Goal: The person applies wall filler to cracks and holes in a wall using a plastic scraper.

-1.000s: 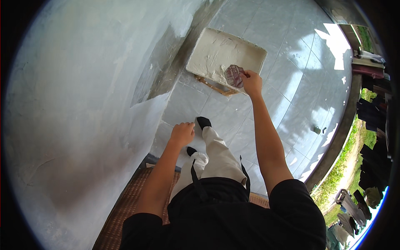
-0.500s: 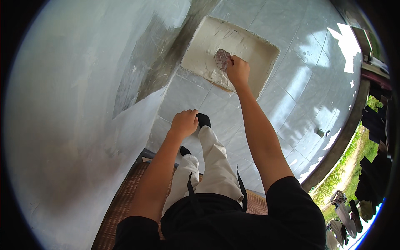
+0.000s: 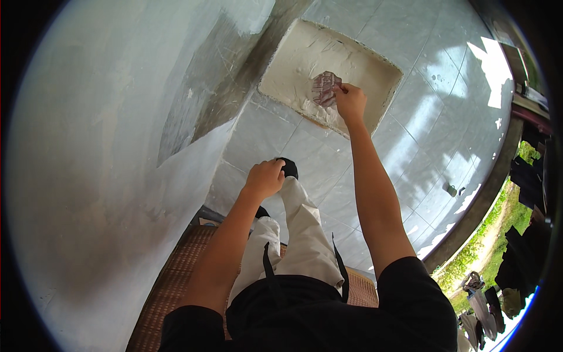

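Grey floor tiles [image 3: 316, 159] run below; the left grip [image 3: 265, 178] hangs half-curled, contents unclear. Toward one o'clock, the right grip [image 3: 341, 91] pinches a purplish flat piece [image 3: 324, 88] over the tray [image 3: 385, 92]; paste [image 3: 314, 53] creeping into that pinch could make it slip.

At one o'clock the hand-held piece [image 3: 324, 89] is purplish-brown with pale streaks against a cream tub [image 3: 387, 84], at nine the wall [image 3: 105, 146] is mottled pale grey, and at six the shirt [image 3: 340, 322] is black (the socks [image 3: 289, 168] match).
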Demonstrator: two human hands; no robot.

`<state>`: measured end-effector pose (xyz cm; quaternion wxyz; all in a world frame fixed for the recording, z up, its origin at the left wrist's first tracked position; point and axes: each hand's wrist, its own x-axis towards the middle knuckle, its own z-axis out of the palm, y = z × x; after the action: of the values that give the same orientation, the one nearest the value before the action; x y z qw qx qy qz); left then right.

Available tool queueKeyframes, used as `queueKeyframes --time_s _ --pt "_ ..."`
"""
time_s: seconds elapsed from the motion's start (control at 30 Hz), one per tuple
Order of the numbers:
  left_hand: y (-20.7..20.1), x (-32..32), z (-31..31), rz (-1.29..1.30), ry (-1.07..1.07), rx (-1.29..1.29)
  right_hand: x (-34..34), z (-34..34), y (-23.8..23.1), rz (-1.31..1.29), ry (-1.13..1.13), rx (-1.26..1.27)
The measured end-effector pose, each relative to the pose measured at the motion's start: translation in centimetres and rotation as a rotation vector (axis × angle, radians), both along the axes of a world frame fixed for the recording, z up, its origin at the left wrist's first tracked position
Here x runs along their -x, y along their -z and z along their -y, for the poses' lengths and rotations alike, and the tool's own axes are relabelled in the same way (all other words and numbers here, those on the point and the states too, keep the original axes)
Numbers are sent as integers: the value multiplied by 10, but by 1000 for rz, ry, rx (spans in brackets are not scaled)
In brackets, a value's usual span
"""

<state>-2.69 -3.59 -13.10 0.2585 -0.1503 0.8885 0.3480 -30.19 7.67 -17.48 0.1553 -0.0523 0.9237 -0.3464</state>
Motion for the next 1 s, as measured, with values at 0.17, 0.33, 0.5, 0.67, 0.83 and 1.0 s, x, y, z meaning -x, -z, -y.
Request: queueKeyframes --time_s 0.17,0.33,0.5,0.67,0.83,1.0 --pt "-1 -5 6 36 -16 16 -4 -17 0 220 183 171" --pt "8 -15 4 -61 -9 51 -10 -35 0 466 322 521" --pt "-10 -14 8 -106 -22 56 -21 -39 -26 668 397 892" --pt "-50 3 23 -254 -124 16 -11 -29 -84 718 231 1044" --pt "-130 27 52 -447 -198 95 11 4 -179 694 7 1187" --pt "-236 27 82 -643 -268 153 1 61 -318 633 -298 1326"
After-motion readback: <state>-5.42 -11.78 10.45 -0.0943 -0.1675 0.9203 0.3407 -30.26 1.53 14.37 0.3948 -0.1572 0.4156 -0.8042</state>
